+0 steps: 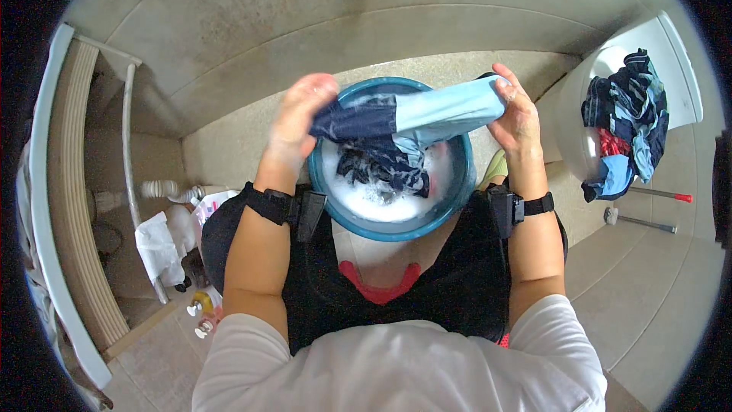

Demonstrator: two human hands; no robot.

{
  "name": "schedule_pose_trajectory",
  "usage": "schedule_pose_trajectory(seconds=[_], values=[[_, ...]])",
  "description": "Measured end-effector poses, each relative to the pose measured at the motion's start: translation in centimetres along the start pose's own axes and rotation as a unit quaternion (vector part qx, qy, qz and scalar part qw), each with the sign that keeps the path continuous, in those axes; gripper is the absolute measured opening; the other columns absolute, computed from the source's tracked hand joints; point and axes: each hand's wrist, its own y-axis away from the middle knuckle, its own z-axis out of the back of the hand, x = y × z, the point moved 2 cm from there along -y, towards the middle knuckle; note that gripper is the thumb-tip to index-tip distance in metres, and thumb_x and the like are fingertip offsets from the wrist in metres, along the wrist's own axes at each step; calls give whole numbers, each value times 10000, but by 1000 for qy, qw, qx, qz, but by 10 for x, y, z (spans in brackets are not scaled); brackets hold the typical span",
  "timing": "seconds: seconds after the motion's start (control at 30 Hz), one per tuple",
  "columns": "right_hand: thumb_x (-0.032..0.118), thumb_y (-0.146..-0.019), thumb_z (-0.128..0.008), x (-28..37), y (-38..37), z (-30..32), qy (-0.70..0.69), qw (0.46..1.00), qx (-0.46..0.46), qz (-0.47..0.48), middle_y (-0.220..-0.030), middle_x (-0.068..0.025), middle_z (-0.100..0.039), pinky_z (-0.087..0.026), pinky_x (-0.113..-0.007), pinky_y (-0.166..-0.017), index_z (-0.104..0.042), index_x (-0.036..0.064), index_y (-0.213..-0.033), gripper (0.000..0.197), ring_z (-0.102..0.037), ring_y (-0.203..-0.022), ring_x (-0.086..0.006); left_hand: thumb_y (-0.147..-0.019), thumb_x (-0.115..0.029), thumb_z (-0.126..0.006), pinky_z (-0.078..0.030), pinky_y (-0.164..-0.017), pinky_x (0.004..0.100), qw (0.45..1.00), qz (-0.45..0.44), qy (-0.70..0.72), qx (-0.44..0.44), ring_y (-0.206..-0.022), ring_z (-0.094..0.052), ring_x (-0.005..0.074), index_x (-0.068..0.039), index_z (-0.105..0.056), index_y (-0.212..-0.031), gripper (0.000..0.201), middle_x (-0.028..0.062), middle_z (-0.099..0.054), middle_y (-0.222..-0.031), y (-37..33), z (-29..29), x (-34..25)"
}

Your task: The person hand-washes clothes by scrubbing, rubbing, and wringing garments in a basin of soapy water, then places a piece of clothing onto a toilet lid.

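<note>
A navy and light-blue garment (438,114) is stretched between my two hands, above a round blue basin (362,230). My left hand (301,111), slightly blurred, closes on its navy end over the basin's left rim. My right hand (517,111) grips the light-blue end, the fingers bent around it, just past the right rim. The garment's dark lower part hangs into white suds (374,206) in the basin. Dark wet cloth (381,172) lies in the suds beneath it; whether it is all one piece I cannot tell.
A pile of dark, blue and red clothes (625,122) lies on a white toilet (572,99) at right. Two long-handled tools (644,223) lie beyond it. At left are a ribbed pipe (160,188), a white plastic bag (162,240) and pump bottles (202,305). A tiled wall (343,23) stands ahead.
</note>
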Motion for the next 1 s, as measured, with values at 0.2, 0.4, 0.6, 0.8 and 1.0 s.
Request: schedule_pose_trajectory(seconds=[0.2,0.4,0.6,0.8,1.0], values=[[117,-790,-630,1,11,-34,43,993,111,-8,-919,-88,-614,-471,-294,-764,-516,31,-1164,400,-592,-807,-152,-726,-346,-698,-394,-550,316,842,-29,-430,324,-620,-481,166,-41,-600,-1048,454,63,-525,-683,28,-38,31],[194,-740,-705,31,28,-39,427,902,64,25,-897,-42,-627,-458,-269,-732,-620,20,-1032,350,-569,-794,-119,-847,-272,-563,-439,-631,279,906,-78,-406,89,-685,-533,134,11,-612,-900,292,33,-594,-718,22,-23,-14],[250,-664,-739,66,60,-56,764,635,107,44,-789,-195,-599,-438,-345,-668,-617,-27,-832,346,-574,-723,-274,-846,-181,-554,-433,-663,237,892,-162,-422,-18,-729,-543,91,-12,-637,-928,206,13,-618,-804,42,-14,-90],[300,-818,-610,130,89,-75,660,750,-27,36,-710,19,-567,-427,-283,-648,-615,7,-802,293,-513,-662,-114,-868,-232,-535,-392,-635,222,890,-175,-419,-44,-710,-499,74,-28,-614,-961,238,-8,-588,-807,74,-25,-143],[290,-848,-591,144,108,-107,254,960,65,95,-835,-28,-573,-475,-326,-716,-561,28,-933,278,-556,-769,-139,-908,-257,-473,-464,-687,276,983,-129,-125,30,-738,-586,119,-39,-572,-965,245,20,-621,-863,91,-38,-173]])
